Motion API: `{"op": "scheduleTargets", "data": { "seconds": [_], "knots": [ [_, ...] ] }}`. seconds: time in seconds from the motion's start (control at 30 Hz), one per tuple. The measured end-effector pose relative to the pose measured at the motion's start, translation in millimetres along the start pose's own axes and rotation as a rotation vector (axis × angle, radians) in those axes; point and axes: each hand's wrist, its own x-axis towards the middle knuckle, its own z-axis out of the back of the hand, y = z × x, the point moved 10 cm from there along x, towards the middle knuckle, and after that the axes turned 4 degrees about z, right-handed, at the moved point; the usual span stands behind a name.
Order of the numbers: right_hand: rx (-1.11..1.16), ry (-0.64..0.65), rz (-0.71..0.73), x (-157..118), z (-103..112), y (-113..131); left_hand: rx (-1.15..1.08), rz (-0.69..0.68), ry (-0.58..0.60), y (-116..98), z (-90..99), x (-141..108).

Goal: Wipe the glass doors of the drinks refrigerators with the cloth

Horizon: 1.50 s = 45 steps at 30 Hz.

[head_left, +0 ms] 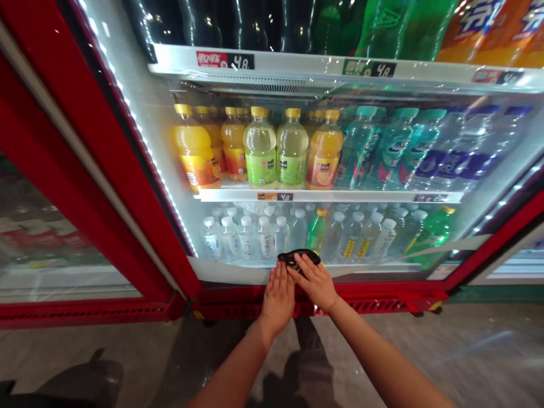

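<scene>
My left hand [278, 300] lies flat at the lower edge of the cooler's glass door, fingers stretched and close together. Beside it, my right hand [315, 280] reaches the same spot with its fingers extended and slightly apart. Its fingertips overlap a black oval patch with yellow marks [301, 256]; I cannot tell whether this is printed on the strip or a separate piece. A pale strip [238, 273] runs across the bottom of the door under my hands, its right part curving upward. Small clear water bottles [266, 237] stand behind the glass just above.
Yellow and green juice bottles [260, 150] line the middle shelf, with large soda bottles [386, 28] above. Another red-framed cooler [63, 243] adjoins at the left. Below the red base grille [374, 304] is a grey floor [488, 345] with shadows.
</scene>
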Motion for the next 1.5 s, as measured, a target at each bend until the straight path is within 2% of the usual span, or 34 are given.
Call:
{"op": "scheduleTargets", "data": {
  "seconds": [0.1,0.17,0.23,0.3,0.37,0.43,0.5,0.57,0.63,0.73,0.8,0.87,0.93,1.0,1.1,1.17,1.23,1.3,1.37,1.43,1.5],
  "knots": [
    [-0.037,-0.029,-0.117,-0.6,18.5,-29.3,0.006,-0.059,-0.058,-18.1,16.3,32.2],
    [-0.034,-0.056,-0.197,11.4,23.3,-42.1,0.014,-0.054,-0.105,-15.3,26.2,51.6],
    [-0.025,-0.091,-0.242,21.6,22.7,-46.3,0.019,-0.052,-0.138,-7.9,30.1,60.2],
    [-0.011,-0.114,-0.207,22.7,18.6,-40.3,0.019,-0.062,-0.140,-1.6,25.8,56.4],
    [0.000,-0.101,-0.139,10.6,13.7,-32.2,0.014,-0.095,-0.099,-2.4,14.6,44.7],
    [-0.005,-0.049,-0.102,-11.0,10.9,-31.4,0.005,-0.150,-0.030,-13.3,1.2,33.5],
    [-0.026,0.006,-0.112,-32.1,13.2,-40.5,-0.003,-0.199,0.027,-30.7,-7.1,31.2],
    [-0.046,0.032,-0.150,-42.8,20.4,-55.6,-0.005,-0.225,0.036,-47.9,-5.6,41.9],
    [-0.067,0.018,-0.231,-40.7,28.9,-72.9,-0.003,-0.230,-0.002,-58.8,3.9,61.3],
    [-0.102,-0.022,-0.370,-26.3,32.2,-87.8,0.006,-0.201,-0.100,-56.6,19.8,83.7],
    [-0.105,-0.030,-0.374,-20.0,26.0,-82.8,0.013,-0.184,-0.159,-48.2,23.3,81.9],
    [-0.089,-0.020,-0.291,-23.3,17.5,-70.0,0.004,-0.207,-0.183,-44.3,18.0,67.9],
    [-0.078,0.006,-0.194,-38.5,12.6,-61.2,-0.008,-0.255,-0.151,-49.4,5.7,51.9],
    [-0.095,0.037,-0.161,-59.5,14.7,-65.7,-0.011,-0.305,-0.104,-64.2,-5.8,43.9],
    [-0.138,0.029,-0.220,-79.3,32.5,-92.2,-0.010,-0.341,-0.078,-93.7,-8.4,57.1],
    [-0.150,-0.014,-0.296,-77.8,47.3,-111.9,-0.025,-0.337,-0.080,-108.4,-2.4,76.5],
    [-0.147,-0.043,-0.375,-68.9,54.9,-125.0,-0.046,-0.303,-0.102,-112.4,5.5,93.6],
    [-0.133,-0.032,-0.416,-60.5,51.8,-127.7,-0.063,-0.261,-0.159,-107.5,13.0,100.6],
    [-0.116,0.006,-0.406,-60.3,41.8,-122.2,-0.084,-0.265,-0.224,-103.6,16.8,95.4],
    [-0.104,0.041,-0.373,-72.8,32.5,-116.7,-0.119,-0.307,-0.256,-106.6,14.6,84.8],
    [-0.100,0.058,-0.360,-95.6,30.0,-119.2,-0.154,-0.352,-0.248,-118.6,8.5,77.4]
  ]
}}
